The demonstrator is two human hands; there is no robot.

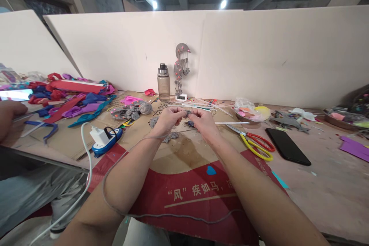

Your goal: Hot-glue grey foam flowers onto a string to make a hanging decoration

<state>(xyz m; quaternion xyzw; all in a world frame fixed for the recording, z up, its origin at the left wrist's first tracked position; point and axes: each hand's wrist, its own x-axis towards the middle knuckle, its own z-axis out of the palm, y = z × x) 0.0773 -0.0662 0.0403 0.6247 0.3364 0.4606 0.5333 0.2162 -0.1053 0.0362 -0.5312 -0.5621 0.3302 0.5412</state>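
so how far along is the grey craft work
The grey crescent ornament against the white panel looks finished. The left hand and right hand pinch a small grey piece. Probably left: the grey pieces lying loose on the cardboard.

Both forearms extend forward from the lower edge of the head view and converge toward its center — the left forearm (129, 180) angled inward from the lower left, the right forearm (248, 173) from the lower right. Both are bare from elbow to wrist. Left hand (169, 121): raised at the end of its forearm, fingers curled, thumb and index finger pinched together at the tips. Right hand (204, 122): mirrored pose, back of the hand partly visible, fingers bent inward in a pinch — fingertips of both hands close together at nearly equal height
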